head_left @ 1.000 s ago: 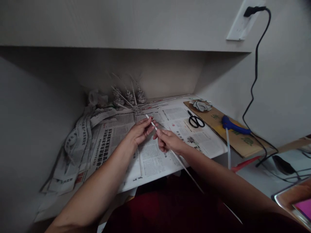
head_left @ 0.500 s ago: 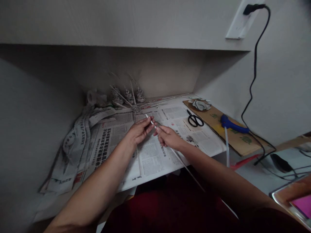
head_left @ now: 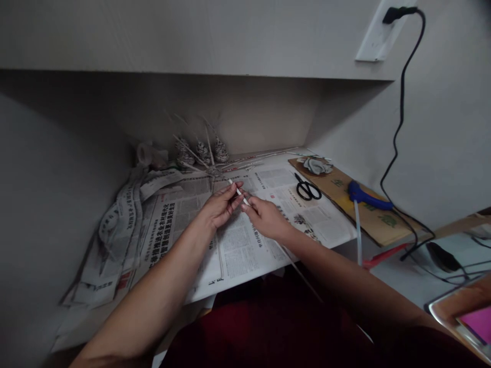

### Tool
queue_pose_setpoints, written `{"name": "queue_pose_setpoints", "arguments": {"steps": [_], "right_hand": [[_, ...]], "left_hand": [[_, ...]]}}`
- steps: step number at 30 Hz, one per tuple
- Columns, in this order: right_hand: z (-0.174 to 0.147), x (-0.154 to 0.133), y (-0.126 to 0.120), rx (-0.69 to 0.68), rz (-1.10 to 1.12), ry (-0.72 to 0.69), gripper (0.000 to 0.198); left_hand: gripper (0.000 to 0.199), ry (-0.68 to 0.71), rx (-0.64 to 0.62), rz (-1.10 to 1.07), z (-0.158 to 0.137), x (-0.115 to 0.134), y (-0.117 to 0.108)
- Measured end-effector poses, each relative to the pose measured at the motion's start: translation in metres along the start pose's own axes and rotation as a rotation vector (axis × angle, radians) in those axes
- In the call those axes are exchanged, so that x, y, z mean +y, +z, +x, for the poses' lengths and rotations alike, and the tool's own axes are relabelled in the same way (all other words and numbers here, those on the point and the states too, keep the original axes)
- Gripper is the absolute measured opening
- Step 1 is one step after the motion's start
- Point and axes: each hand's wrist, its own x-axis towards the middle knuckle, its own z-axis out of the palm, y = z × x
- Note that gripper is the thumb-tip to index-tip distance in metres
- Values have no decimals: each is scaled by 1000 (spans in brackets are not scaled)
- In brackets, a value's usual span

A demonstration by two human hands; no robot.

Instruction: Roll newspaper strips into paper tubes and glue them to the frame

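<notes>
From the head camera, here are both hands meeting over the newspaper sheet (head_left: 238, 255), and they're sharing one slim white paper rod (head_left: 245, 201)! The left hand (head_left: 221, 205) pinches it near its far tip, the right hand (head_left: 265, 217) grips just below, fingers drawn in close. A thin white length shows past the right wrist, slanting down toward the lap. Just beyond the tip sits a star of paper sticks (head_left: 215, 171). Over right, black scissors (head_left: 308, 190) lie near the cardboard (head_left: 370, 225), which carries a paper flower (head_left: 316, 166) and the blue glue gun (head_left: 370, 197).
</notes>
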Motion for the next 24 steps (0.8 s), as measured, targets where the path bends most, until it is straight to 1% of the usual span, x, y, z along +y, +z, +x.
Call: {"name": "queue_pose_setpoints", "arguments": {"steps": [1, 3, 5, 6, 7, 9, 11, 13, 14, 15, 16, 18, 20, 21, 22, 24], "right_hand": [[-1, 0, 1, 39, -90, -68, 20], [-1, 1, 2, 62, -137, -130, 21], [0, 2, 6, 57, -84, -134, 24], [0, 3, 7, 47, -28, -108, 26], [1, 4, 8, 26, 57, -58, 28], [3, 4, 9, -59, 320, 92, 32], [4, 4, 7, -197, 649, 235, 32], [3, 4, 4, -349, 924, 317, 30], [2, 4, 3, -408, 1005, 339, 30], [1, 5, 3, -440, 1035, 356, 32], [-1, 6, 3, -434, 1013, 365, 35], [-7, 9, 5, -329, 836, 346, 42], [-14, 12, 6, -221, 622, 305, 42], [-17, 13, 5, -198, 572, 298, 42], [-21, 13, 4, -214, 586, 307, 41], [-27, 13, 0, -343, 764, 365, 40]], "left_hand": [[19, 1, 1, -2, 0, 0, 0], [19, 0, -8, -5, 0, 0, 1], [19, -5, -15, -11, 0, 0, 1], [18, -8, -12, -15, 0, 0, 1], [17, -14, -8, -17, 0, 0, 1], [13, -24, 8, -25, 0, 0, 0], [9, -27, 20, -38, 0, -1, 0], [8, -25, 22, -45, 0, -1, 0], [8, -23, 23, -42, 0, -1, 0], [9, -19, 22, -35, 0, -1, 0], [11, -13, 23, -27, 0, 0, 0], [13, -1, 30, -15, 1, 2, -1], [13, 5, 44, -16, 2, 3, -1], [13, 5, 47, -20, 2, 4, -1], [13, 6, 46, -25, 2, 4, -1], [13, 5, 28, -34, 1, 3, 0]]}}
